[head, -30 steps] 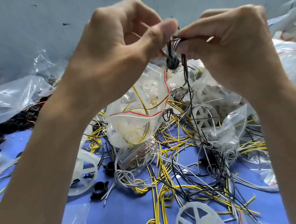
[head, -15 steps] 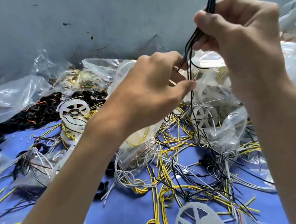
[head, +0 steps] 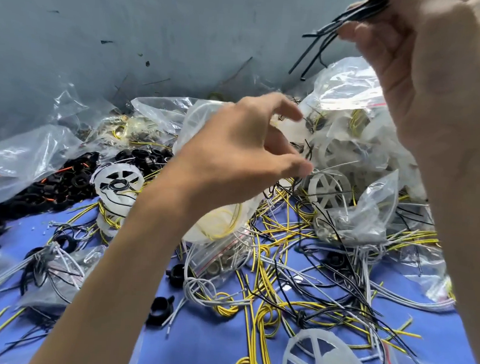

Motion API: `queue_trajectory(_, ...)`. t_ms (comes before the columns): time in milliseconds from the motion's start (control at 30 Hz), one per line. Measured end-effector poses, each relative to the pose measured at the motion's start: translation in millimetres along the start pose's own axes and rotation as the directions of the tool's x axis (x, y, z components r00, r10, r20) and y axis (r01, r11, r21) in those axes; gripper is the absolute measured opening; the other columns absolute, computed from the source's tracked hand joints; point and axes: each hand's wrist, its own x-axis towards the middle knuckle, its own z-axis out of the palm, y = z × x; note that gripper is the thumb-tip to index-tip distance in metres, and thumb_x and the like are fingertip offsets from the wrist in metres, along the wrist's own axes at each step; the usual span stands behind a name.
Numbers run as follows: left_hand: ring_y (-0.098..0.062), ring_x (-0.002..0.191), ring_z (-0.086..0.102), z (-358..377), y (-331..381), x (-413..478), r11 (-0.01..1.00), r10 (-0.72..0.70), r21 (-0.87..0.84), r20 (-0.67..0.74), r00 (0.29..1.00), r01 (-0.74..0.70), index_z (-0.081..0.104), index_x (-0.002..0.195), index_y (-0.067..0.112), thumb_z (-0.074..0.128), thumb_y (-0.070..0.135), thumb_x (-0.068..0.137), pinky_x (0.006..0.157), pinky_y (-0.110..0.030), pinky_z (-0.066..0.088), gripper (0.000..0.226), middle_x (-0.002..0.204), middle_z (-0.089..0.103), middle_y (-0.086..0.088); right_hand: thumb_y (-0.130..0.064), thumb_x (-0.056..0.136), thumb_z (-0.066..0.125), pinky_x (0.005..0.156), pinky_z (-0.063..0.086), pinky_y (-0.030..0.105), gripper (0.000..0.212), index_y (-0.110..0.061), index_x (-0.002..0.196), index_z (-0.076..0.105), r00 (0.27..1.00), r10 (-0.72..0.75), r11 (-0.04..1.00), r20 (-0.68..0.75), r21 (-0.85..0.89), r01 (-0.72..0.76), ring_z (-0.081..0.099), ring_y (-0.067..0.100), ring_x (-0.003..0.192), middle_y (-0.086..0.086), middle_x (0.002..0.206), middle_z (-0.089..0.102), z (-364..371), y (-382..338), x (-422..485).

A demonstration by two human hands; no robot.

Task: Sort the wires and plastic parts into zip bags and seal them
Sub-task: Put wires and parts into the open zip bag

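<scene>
Right grip (head: 428, 78) is pinching black wires (head: 317, 49); left grip (head: 235, 153) is hovering released, fingers loosely spread, over the bags (head: 348, 84)

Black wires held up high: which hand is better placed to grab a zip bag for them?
Probably the left. The left hand is empty, fingers relaxed, just above a zip bag in the pile. The right hand is raised, its grip taken up by the black wires.

My right hand (head: 428, 70) is raised high, fingers pinching black wires (head: 355, 13); my left hand (head: 243, 153) hovers lower, fingers loosely spread, apparently holding nothing.
</scene>
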Motion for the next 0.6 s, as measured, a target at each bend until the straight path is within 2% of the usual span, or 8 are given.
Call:
queue_trajectory(100, 0.004, 0.074, 0.067, -13.6, -0.8, -4.5, 0.996, -0.003, 0.094, 0.072, 0.997, -0.004, 0.064, 0.107, 0.026, 0.08, 0.036, 0.069, 0.067, -0.016, 0.049, 0.042, 0.078, 0.073, 0.019, -0.004, 0.093, 0.051, 0.063, 0.052, 0.018, 0.02, -0.006, 0.075, 0.06, 0.996, 0.057, 0.996, 0.066, -0.072, -0.053, 0.07, 0.014, 0.065, 0.0, 0.064, 0.066, 4.8, 1.2, -1.4)
queue_trajectory(200, 0.005, 0.076, 0.068, -34.7, -1.8, -10.4, 0.993, 0.048, 0.112, -0.089, 0.995, -0.038, 0.069, 0.096, 0.031, 0.079, 0.045, 0.065, 0.072, -0.022, 0.055, 0.035, 0.079, 0.072, 0.021, -0.007, 0.093, 0.054, 0.062, 0.053, 0.017, 0.019, -0.008, 0.074, 0.06, 0.99, 0.068, 0.989, 0.125, -0.142, -0.05, 0.07, 0.015, 0.064, 0.001, 0.069, 0.066, 9.6, 2.4, -5.7)
queue_trajectory(267, 0.009, 0.075, 0.066, -46.2, -3.0, -14.0, 0.99, 0.07, 0.134, -0.185, 0.98, -0.046, 0.07, 0.09, 0.033, 0.08, 0.042, 0.067, 0.071, -0.012, 0.051, 0.026, 0.08, 0.071, 0.023, -0.008, 0.092, 0.056, 0.06, 0.053, 0.017, 0.018, -0.008, 0.074, 0.06, 0.989, 0.067, 0.984, 0.133, -0.17, -0.044, 0.07, 0.015, 0.063, 0.0, 0.069, 0.066, 11.4, 2.4, -8.6)
queue_trajectory(333, 0.012, 0.083, 0.062, -53.8, -6.2, -15.3, 0.968, 0.072, 0.251, -0.231, 0.97, -0.012, 0.07, 0.086, 0.039, 0.077, 0.049, 0.068, 0.074, -0.005, 0.045, 0.022, 0.087, 0.07, 0.021, -0.008, 0.091, 0.059, 0.06, 0.053, 0.016, 0.014, -0.009, 0.077, 0.06, 0.989, 0.053, 0.979, 0.138, -0.204, -0.024, 0.07, 0.015, 0.063, -0.002, 0.069, 0.066, 12.6, 2.1, -10.3)
queue_trajectory(400, -0.002, 0.104, 0.057, -56.5, -9.5, -14.7, 0.928, 0.023, 0.368, -0.218, 0.976, 0.06, 0.068, 0.085, 0.044, 0.068, 0.061, 0.066, 0.094, -0.019, 0.044, 0.026, 0.105, 0.064, 0.014, -0.008, 0.089, 0.062, 0.061, 0.053, 0.016, 0.008, -0.011, 0.081, 0.061, 0.987, 0.038, 0.971, 0.155, -0.238, 0.0, 0.07, 0.014, 0.063, -0.003, 0.068, 0.066, 13.7, 2.6, -12.0)
queue_trajectory(467, -0.015, 0.121, 0.045, -56.5, -12.0, -12.9, 0.877, -0.019, 0.467, -0.199, 0.98, 0.112, 0.067, 0.089, 0.044, 0.066, 0.064, 0.068, 0.106, -0.029, 0.034, 0.029, 0.12, 0.053, 0.007, -0.007, 0.087, 0.063, 0.061, 0.052, 0.016, 0.007, -0.012, 0.085, 0.06, 0.984, 0.028, 0.968, 0.178, -0.251, 0.018, 0.069, 0.012, 0.062, -0.004, 0.065, 0.067, 15.8, 3.7, -14.2)
queue_trajectory(533, -0.019, 0.125, 0.036, -57.9, -13.7, -12.9, 0.824, -0.038, 0.544, -0.226, 0.973, 0.159, 0.063, 0.092, 0.044, 0.063, 0.058, 0.068, 0.1, -0.025, 0.026, 0.028, 0.122, 0.05, 0.004, -0.005, 0.087, 0.063, 0.061, 0.052, 0.016, 0.008, -0.011, 0.086, 0.058, 0.979, 0.019, 0.971, 0.203, -0.239, 0.031, 0.068, 0.012, 0.061, -0.004, 0.063, 0.068, 19.3, 5.2, -16.9)
queue_trajectory(600, -0.022, 0.12, 0.041, -61.5, -16.6, -13.9, 0.782, -0.059, 0.591, -0.251, 0.966, 0.201, 0.06, 0.094, 0.045, 0.064, 0.056, 0.069, 0.091, -0.028, 0.03, 0.028, 0.116, 0.052, 0.001, -0.003, 0.086, 0.063, 0.063, 0.053, 0.018, 0.008, -0.009, 0.085, 0.057, 0.97, 0.003, 0.972, 0.241, -0.229, 0.054, 0.069, 0.013, 0.062, -0.003, 0.063, 0.069, 23.6, 6.7, -20.2)
